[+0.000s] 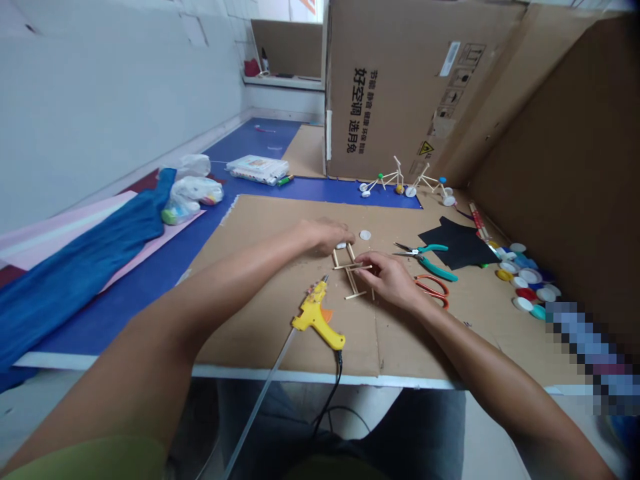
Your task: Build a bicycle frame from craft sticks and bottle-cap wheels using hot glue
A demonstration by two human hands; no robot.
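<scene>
Your left hand sits farther forward, knuckles up and fingers curled downward. Your right hand is just beside it and nearer you, its fingertips drawn together and pointing toward the left hand. Your left forearm and right forearm angle inward from either side, elbows well apart. A green sleeve shows at your left upper arm.

The one head-worn view looks forward and down from above the table edge, close over the left hand and right hand at centre, the cardboard carton at one o'clock.
</scene>
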